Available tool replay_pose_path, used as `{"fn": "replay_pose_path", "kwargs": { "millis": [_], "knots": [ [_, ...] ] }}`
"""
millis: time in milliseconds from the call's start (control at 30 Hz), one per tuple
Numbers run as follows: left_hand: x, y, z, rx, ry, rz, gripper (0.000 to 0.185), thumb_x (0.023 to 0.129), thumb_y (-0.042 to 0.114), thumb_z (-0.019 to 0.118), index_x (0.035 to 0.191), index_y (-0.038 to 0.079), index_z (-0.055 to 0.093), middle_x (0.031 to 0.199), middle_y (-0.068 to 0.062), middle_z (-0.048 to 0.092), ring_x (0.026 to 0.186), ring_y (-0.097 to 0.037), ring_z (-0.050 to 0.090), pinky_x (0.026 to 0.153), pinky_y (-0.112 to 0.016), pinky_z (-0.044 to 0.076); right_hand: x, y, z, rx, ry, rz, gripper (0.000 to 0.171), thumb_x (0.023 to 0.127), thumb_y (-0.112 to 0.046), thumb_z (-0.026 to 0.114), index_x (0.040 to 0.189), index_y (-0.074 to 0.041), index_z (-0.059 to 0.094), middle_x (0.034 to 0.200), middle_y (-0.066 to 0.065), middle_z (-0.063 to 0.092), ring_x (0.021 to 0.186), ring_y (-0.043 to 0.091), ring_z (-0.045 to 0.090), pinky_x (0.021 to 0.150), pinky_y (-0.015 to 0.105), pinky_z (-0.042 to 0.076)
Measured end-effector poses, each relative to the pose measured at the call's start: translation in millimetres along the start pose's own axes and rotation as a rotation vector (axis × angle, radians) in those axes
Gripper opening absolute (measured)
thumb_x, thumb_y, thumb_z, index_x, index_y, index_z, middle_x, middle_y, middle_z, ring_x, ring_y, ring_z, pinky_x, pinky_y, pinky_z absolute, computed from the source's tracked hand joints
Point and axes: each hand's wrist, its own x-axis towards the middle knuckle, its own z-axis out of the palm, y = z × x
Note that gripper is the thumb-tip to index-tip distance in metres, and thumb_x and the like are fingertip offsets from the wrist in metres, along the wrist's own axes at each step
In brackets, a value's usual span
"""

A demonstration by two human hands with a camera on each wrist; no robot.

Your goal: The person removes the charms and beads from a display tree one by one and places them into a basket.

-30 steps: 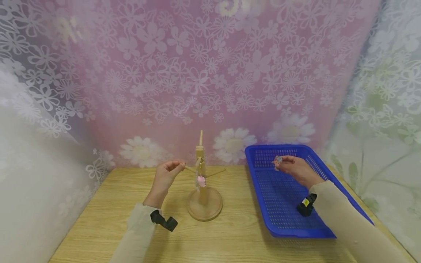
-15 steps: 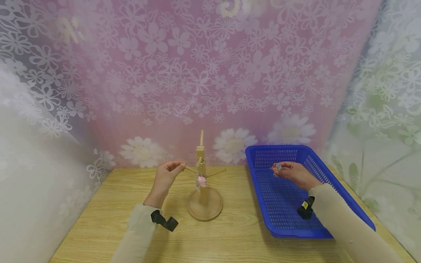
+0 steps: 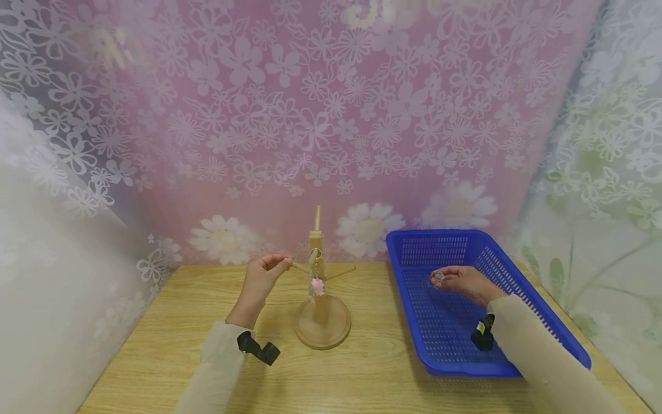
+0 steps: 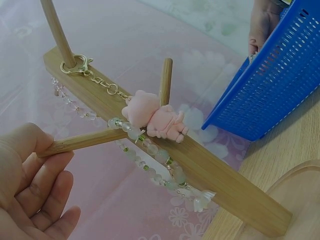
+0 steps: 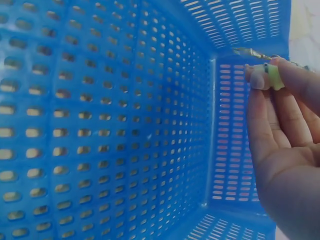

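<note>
A wooden peg stand [image 3: 322, 313] sits mid-table, with a pink charm keychain [image 3: 316, 284] and a bead string hanging from it. The charm [image 4: 152, 120] and clasp [image 4: 76, 65] hang against the post in the left wrist view. My left hand [image 3: 261, 276] pinches the tip of the stand's left peg [image 4: 82, 142]. My right hand [image 3: 465, 280] is low inside the blue basket [image 3: 532, 322], pinching a small pale green charm [image 5: 272, 75] with a metal clasp between thumb and fingertips.
The wooden table [image 3: 170, 339] is backed by a pink flowered curtain [image 3: 331, 115] and enclosed by flowered sheets on both sides. The basket's perforated floor [image 5: 100, 125] shows no other items. Black wrist cameras [image 3: 257, 348] sit on both sleeves.
My right hand has lowered into the basket with the small charm. My left hand stays on the peg and the stand has not moved.
</note>
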Motion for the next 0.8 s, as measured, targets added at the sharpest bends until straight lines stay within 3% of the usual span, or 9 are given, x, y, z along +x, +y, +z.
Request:
{"fn": "replay_pose_path", "kwargs": {
  "millis": [167, 367, 667, 800],
  "knots": [
    [-0.2, 0.5, 0.0, 0.010, -0.001, -0.001, 0.019, 0.089, 0.012, 0.065, 0.100, -0.004, 0.068, 0.087, 0.003, 0.067, 0.087, -0.014, 0.061, 0.089, -0.033, 0.046, -2, 7, 3, -0.091, -0.017, -0.002, 0.043, 0.091, -0.016, 0.064, 0.124, 0.009, 0.054, 0.115, 0.018, 0.064, 0.104, 0.024, 0.062, 0.095, 0.051, 0.042],
    [-0.5, -0.5, 0.2, 0.018, 0.000, 0.002, 0.019, 0.089, 0.012, 0.065, 0.100, -0.004, 0.068, 0.088, 0.001, 0.068, 0.089, -0.018, 0.061, 0.089, -0.034, 0.046, -2, 12, 7, -0.090, -0.073, -0.032, 0.038, 0.091, -0.008, 0.061, 0.121, 0.015, 0.054, 0.114, 0.024, 0.063, 0.103, 0.026, 0.063, 0.092, 0.047, 0.046],
    [-1.1, -0.9, 0.2, 0.018, 0.004, 0.004, 0.022, 0.089, 0.013, 0.065, 0.101, -0.005, 0.067, 0.088, 0.000, 0.067, 0.090, -0.021, 0.061, 0.089, -0.035, 0.046, -6, 12, 12, -0.170, -0.037, 0.091, 0.031, 0.087, -0.005, 0.065, 0.111, 0.013, 0.061, 0.100, 0.019, 0.069, 0.094, 0.029, 0.066, 0.083, 0.044, 0.051],
    [-1.4, -0.4, 0.1, 0.011, 0.006, 0.004, 0.020, 0.089, 0.012, 0.065, 0.100, -0.005, 0.068, 0.086, 0.002, 0.067, 0.091, -0.022, 0.061, 0.089, -0.035, 0.046, -9, 9, 12, -0.230, -0.026, 0.105, 0.036, 0.087, -0.007, 0.066, 0.116, 0.012, 0.059, 0.106, 0.020, 0.067, 0.096, 0.029, 0.065, 0.084, 0.045, 0.051]
  ]
}}
